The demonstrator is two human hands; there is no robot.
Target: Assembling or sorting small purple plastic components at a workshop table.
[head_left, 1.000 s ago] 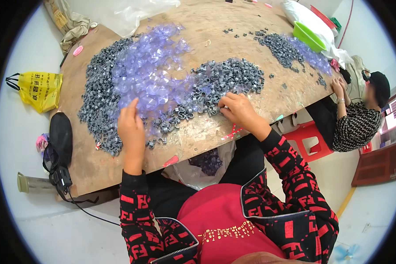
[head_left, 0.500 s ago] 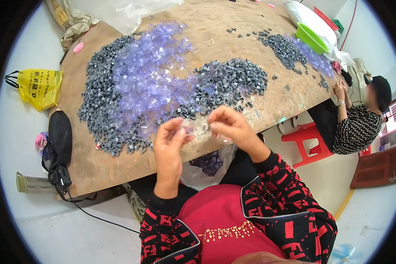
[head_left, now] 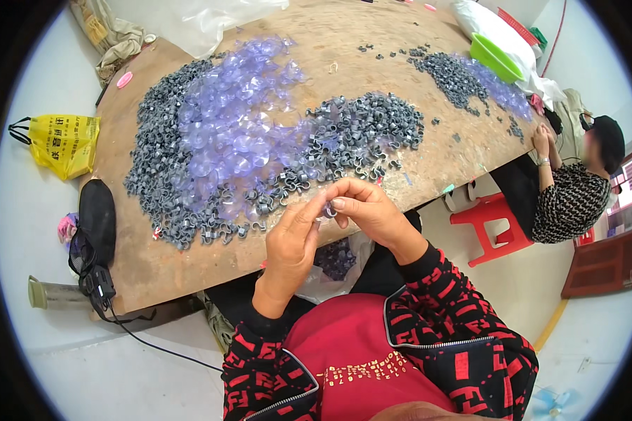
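In front of the table's near edge, my left hand (head_left: pixel 293 237) and my right hand (head_left: pixel 369 210) meet at the fingertips. Pinched by the left fingers is a clear violet suction cup (head_left: pixel 329 210), mostly covered by them. The right thumb and forefinger are closed against it; the small grey clip they held a moment earlier is hidden now. Just beyond the hands lies a large pile of grey plastic clips (head_left: pixel 369 130). Clear violet suction cups (head_left: pixel 225 133) are heaped beside it, with more grey clips (head_left: pixel 158 161) along their left side.
Below the table edge, an open plastic bag (head_left: pixel 344 266) contains dark violet pieces. A second pile of clips (head_left: pixel 446 77) and a green basin (head_left: pixel 496 58) are at the far right. A person (head_left: pixel 579 182) sits there by a red stool (head_left: pixel 495 228). A yellow bag (head_left: pixel 64 144) hangs left.
My hands have come together: the left moved right and the fingertips now touch. The suction cup in the left fingers has met the right fingers, which held a grey clip.
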